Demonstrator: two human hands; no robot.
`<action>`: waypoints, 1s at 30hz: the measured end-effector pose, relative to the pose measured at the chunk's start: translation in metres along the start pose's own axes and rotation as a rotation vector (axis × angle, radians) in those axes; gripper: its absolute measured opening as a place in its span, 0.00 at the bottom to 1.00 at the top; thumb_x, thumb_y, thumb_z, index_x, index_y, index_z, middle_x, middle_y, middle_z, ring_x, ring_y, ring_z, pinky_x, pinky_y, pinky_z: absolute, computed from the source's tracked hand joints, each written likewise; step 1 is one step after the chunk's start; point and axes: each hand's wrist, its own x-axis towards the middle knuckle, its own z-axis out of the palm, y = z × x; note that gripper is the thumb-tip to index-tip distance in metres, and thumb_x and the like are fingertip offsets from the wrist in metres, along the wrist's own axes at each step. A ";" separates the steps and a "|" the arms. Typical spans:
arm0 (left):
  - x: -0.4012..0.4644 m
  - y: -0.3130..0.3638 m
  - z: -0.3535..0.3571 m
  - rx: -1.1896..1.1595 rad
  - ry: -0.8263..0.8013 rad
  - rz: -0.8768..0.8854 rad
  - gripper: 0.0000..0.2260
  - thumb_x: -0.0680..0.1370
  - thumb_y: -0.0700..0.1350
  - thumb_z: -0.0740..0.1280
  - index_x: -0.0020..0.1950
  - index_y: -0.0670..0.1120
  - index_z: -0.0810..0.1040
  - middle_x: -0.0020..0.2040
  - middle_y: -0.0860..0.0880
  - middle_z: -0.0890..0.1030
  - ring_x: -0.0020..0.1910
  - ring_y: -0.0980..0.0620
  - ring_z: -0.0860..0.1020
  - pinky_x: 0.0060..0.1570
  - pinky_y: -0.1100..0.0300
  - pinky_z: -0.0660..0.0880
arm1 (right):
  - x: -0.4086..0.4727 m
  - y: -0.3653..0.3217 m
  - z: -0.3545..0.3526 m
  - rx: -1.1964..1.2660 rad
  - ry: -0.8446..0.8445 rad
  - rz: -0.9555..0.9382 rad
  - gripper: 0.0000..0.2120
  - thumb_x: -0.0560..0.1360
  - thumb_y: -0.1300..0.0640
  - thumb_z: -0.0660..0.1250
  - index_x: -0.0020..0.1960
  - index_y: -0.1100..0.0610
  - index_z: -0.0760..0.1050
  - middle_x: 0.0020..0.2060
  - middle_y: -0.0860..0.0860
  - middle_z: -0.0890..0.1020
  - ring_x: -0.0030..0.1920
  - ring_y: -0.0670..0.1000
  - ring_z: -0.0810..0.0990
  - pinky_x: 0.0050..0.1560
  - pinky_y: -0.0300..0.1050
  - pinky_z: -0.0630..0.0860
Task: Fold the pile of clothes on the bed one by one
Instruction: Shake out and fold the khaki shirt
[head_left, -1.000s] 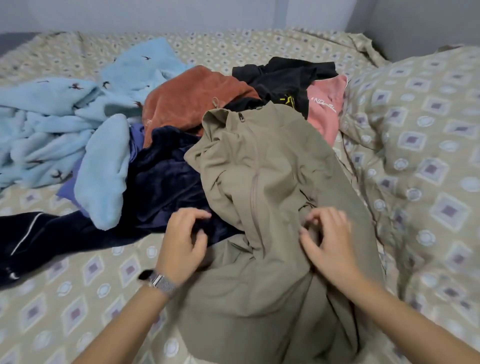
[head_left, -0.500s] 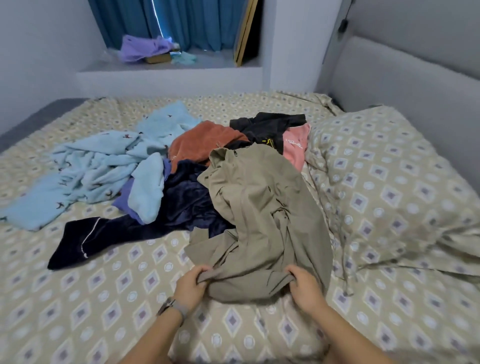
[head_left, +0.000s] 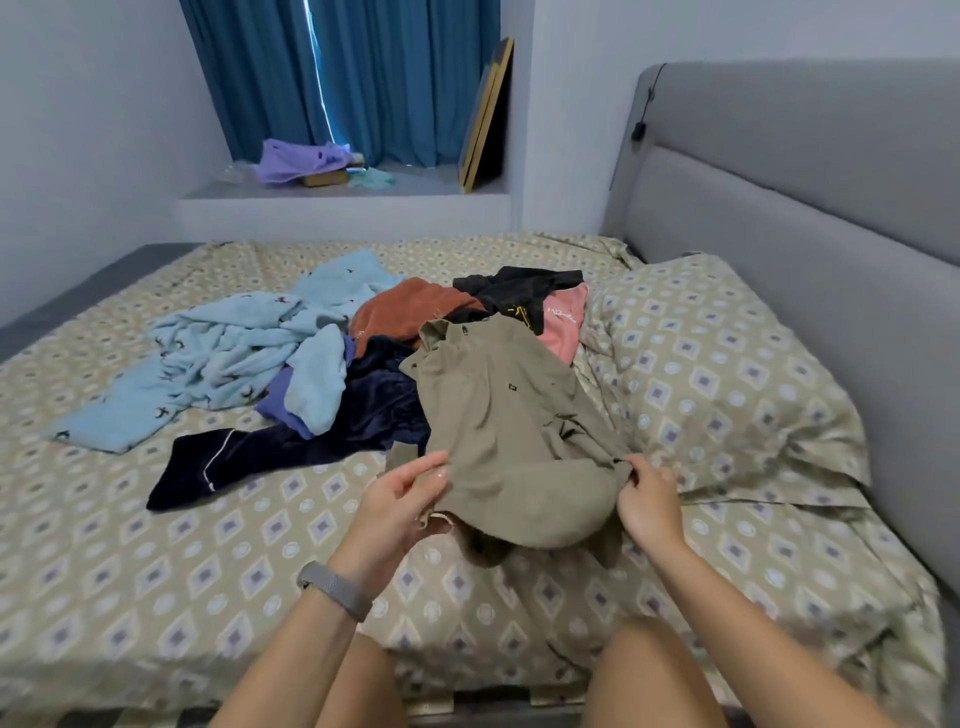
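An olive-green jacket (head_left: 509, 431) lies on top of the clothes pile, its near end lifted off the bed. My left hand (head_left: 402, 501) grips its near left edge, thumb on top. My right hand (head_left: 647, 496) pinches its near right edge. Behind it lie a navy velvet garment (head_left: 291, 452), a light blue fleece garment (head_left: 228, 358), a rust-orange garment (head_left: 410, 306), a black garment (head_left: 519, 291) and a pink garment (head_left: 563, 322).
The patterned bed sheet (head_left: 156, 561) stretches bare to the left and in front. A matching pillow (head_left: 727, 374) lies to the right against the grey headboard (head_left: 805, 218). A window ledge (head_left: 337, 192) with a purple cloth sits behind the bed.
My hands moved from the jacket's middle to its near edge and lifted it toward me. The camera pulled back and tilted up, showing the window and headboard.
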 end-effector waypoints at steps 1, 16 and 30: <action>-0.006 0.000 0.004 0.079 -0.071 0.022 0.23 0.69 0.48 0.76 0.62 0.47 0.76 0.50 0.52 0.85 0.47 0.55 0.83 0.44 0.61 0.79 | -0.006 0.002 0.002 0.029 -0.031 0.017 0.16 0.80 0.59 0.55 0.64 0.53 0.74 0.65 0.60 0.70 0.58 0.59 0.73 0.56 0.51 0.73; -0.025 -0.044 0.047 0.567 -0.085 0.134 0.30 0.71 0.44 0.76 0.69 0.52 0.67 0.57 0.56 0.78 0.52 0.64 0.79 0.51 0.66 0.76 | -0.113 -0.023 0.049 0.263 -0.339 -0.178 0.22 0.69 0.53 0.70 0.58 0.39 0.67 0.58 0.42 0.74 0.60 0.48 0.73 0.59 0.41 0.74; 0.062 -0.114 0.077 0.702 0.068 0.058 0.16 0.75 0.38 0.68 0.62 0.46 0.76 0.58 0.46 0.80 0.59 0.47 0.77 0.51 0.64 0.71 | -0.038 -0.052 -0.013 0.885 -0.412 0.288 0.09 0.79 0.65 0.62 0.52 0.61 0.81 0.41 0.58 0.85 0.35 0.52 0.83 0.31 0.40 0.78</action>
